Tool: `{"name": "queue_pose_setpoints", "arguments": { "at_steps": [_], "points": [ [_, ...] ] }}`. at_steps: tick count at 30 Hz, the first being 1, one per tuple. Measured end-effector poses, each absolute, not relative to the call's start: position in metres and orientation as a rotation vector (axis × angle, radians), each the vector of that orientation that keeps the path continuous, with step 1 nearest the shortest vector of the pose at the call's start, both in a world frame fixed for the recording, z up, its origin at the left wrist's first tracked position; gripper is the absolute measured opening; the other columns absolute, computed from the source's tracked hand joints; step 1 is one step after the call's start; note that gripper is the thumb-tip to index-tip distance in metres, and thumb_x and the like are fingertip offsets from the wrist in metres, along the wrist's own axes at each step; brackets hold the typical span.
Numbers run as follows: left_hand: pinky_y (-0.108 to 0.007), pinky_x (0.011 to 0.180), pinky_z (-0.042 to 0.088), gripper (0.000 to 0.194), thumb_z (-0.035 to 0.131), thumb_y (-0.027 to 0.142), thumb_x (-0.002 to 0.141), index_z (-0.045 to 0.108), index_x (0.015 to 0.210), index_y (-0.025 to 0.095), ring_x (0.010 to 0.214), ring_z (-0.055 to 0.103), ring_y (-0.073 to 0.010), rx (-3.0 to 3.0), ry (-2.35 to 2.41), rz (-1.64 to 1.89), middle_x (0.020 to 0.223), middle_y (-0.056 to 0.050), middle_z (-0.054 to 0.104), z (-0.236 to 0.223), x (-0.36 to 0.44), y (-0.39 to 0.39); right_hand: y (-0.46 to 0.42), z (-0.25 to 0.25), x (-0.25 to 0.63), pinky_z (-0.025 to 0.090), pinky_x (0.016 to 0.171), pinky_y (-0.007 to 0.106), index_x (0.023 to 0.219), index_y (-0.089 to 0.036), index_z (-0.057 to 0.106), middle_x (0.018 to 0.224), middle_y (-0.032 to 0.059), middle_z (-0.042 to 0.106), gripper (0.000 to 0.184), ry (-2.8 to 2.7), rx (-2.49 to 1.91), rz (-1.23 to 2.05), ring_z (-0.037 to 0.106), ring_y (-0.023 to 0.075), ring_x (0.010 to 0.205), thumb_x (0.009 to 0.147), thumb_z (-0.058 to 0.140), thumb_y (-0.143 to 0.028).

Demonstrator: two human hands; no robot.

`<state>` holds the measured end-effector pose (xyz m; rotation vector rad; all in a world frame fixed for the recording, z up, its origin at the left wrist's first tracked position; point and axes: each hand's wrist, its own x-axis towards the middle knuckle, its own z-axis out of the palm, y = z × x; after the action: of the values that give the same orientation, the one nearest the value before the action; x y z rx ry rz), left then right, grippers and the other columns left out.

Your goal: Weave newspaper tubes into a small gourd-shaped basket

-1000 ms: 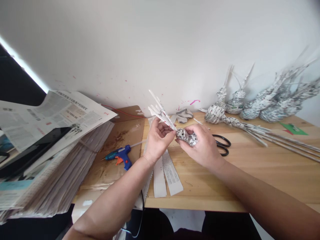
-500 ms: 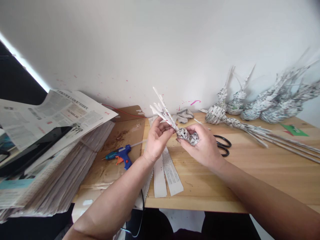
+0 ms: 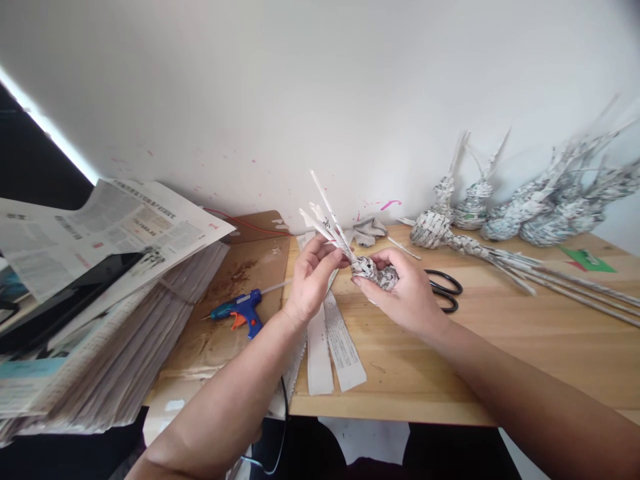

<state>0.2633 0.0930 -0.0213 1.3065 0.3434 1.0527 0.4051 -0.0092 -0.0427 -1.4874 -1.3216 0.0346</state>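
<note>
A small gourd shape woven from rolled newspaper (image 3: 365,267) is held over the table in front of me. My right hand (image 3: 404,287) wraps round its rounded body, partly hiding it. My left hand (image 3: 317,272) pinches the bundle of paper rods (image 3: 334,230) that sticks up and leftward out of its narrow end. Below my hands, flat strips of newspaper (image 3: 336,347) lie on the wood. Scissors with black handles (image 3: 447,288) rest just beyond my right hand, their blades hidden.
On cardboard (image 3: 210,347) to the left lies a blue glue gun (image 3: 243,310). A tall newspaper stack (image 3: 145,333) carries a dark flat device (image 3: 70,300). Several woven paper gourds (image 3: 433,227) stand along the wall at right, one with long rods (image 3: 560,277). A grey glove-like cloth (image 3: 369,231) lies behind my hands.
My left fingers have shifted slightly on the rods, and the rods' tips have moved a little. My right hand keeps its hold on the woven gourd, almost unmoved.
</note>
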Motion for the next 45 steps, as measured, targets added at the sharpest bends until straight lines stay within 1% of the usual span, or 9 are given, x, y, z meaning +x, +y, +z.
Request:
{"name": "queue_pose_setpoints", "arguments": {
  "at_steps": [5, 8, 12, 18, 23, 31, 35, 41, 45],
  "points": [
    [-0.027, 0.078, 0.057, 0.034, 0.087, 0.034, 0.076, 0.073, 0.102, 0.018, 0.081, 0.069, -0.0135, 1.304, 0.325, 0.979, 0.095, -0.005, 0.077, -0.019, 0.261, 0.098, -0.008, -0.040, 0.406, 0.052, 0.077, 0.037, 0.094, -0.023, 0.064, 0.091, 0.0035, 0.072, 0.029, -1.219, -1.429, 0.316, 0.067, 0.0222, 0.085, 0.077, 0.081, -0.038],
    [-0.028, 0.083, 0.057, 0.038, 0.093, 0.029, 0.069, 0.074, 0.100, 0.018, 0.085, 0.070, -0.0142, 1.304, 0.322, 0.943, 0.094, -0.004, 0.077, -0.019, 0.259, 0.103, -0.007, -0.043, 0.409, 0.052, 0.074, 0.036, 0.094, -0.023, 0.064, 0.091, 0.0036, 0.072, 0.034, -1.174, -1.406, 0.512, 0.067, 0.0221, 0.085, 0.077, 0.081, -0.046],
    [-0.031, 0.085, 0.058, 0.041, 0.096, 0.025, 0.063, 0.074, 0.096, 0.019, 0.085, 0.070, -0.0147, 1.317, 0.341, 0.933, 0.093, -0.003, 0.076, -0.018, 0.259, 0.104, -0.006, -0.047, 0.411, 0.053, 0.075, 0.036, 0.096, -0.023, 0.064, 0.093, 0.0038, 0.072, 0.034, -1.197, -1.384, 0.548, 0.067, 0.0224, 0.088, 0.078, 0.080, -0.047],
    [-0.030, 0.078, 0.058, 0.044, 0.099, 0.025, 0.057, 0.074, 0.092, 0.018, 0.076, 0.067, -0.0132, 1.318, 0.394, 0.926, 0.084, -0.001, 0.074, -0.018, 0.260, 0.102, -0.009, -0.040, 0.406, 0.053, 0.077, 0.037, 0.096, -0.024, 0.065, 0.091, 0.0030, 0.073, 0.027, -1.286, -1.425, 0.372, 0.068, 0.0221, 0.085, 0.078, 0.080, -0.038],
    [-0.026, 0.075, 0.055, 0.042, 0.100, 0.025, 0.055, 0.071, 0.085, 0.018, 0.074, 0.066, -0.0112, 1.299, 0.416, 0.957, 0.080, 0.001, 0.072, -0.020, 0.263, 0.099, -0.013, -0.041, 0.403, 0.052, 0.080, 0.039, 0.098, -0.024, 0.061, 0.095, 0.0048, 0.071, 0.029, -1.367, -1.453, 0.056, 0.067, 0.0242, 0.087, 0.079, 0.080, -0.034],
    [-0.025, 0.074, 0.050, 0.038, 0.097, 0.028, 0.059, 0.072, 0.084, 0.016, 0.074, 0.062, -0.0110, 1.280, 0.492, 0.924, 0.079, 0.001, 0.070, -0.020, 0.263, 0.094, -0.012, -0.045, 0.405, 0.051, 0.082, 0.043, 0.103, -0.024, 0.057, 0.098, 0.0080, 0.068, 0.033, -1.508, -1.498, -0.348, 0.063, 0.0296, 0.094, 0.080, 0.080, -0.026],
    [-0.026, 0.072, 0.047, 0.032, 0.094, 0.029, 0.065, 0.070, 0.083, 0.016, 0.070, 0.060, -0.0104, 1.260, 0.481, 0.919, 0.074, 0.001, 0.066, -0.021, 0.263, 0.090, -0.014, -0.042, 0.406, 0.048, 0.083, 0.046, 0.106, -0.025, 0.058, 0.098, 0.0092, 0.070, 0.027, -1.578, -1.552, -0.552, 0.060, 0.0316, 0.094, 0.084, 0.073, -0.020],
    [-0.026, 0.068, 0.043, 0.033, 0.091, 0.028, 0.065, 0.064, 0.081, 0.017, 0.069, 0.057, -0.0100, 1.173, 0.562, 0.907, 0.076, 0.002, 0.064, -0.023, 0.267, 0.084, -0.020, -0.042, 0.403, 0.038, 0.085, 0.048, 0.108, -0.029, 0.060, 0.109, 0.0073, 0.073, 0.032, -1.651, -1.676, -0.751, 0.056, 0.0334, 0.103, 0.082, 0.070, -0.012],
    [-0.026, 0.074, 0.045, 0.036, 0.089, 0.034, 0.065, 0.066, 0.088, 0.019, 0.079, 0.061, -0.0127, 1.001, 0.552, 0.918, 0.085, 0.001, 0.067, -0.017, 0.264, 0.088, -0.020, -0.041, 0.404, 0.036, 0.082, 0.046, 0.104, -0.028, 0.060, 0.101, 0.0071, 0.074, 0.028, -1.667, -1.679, -0.730, 0.056, 0.0328, 0.100, 0.082, 0.072, -0.014]
  ]
}}
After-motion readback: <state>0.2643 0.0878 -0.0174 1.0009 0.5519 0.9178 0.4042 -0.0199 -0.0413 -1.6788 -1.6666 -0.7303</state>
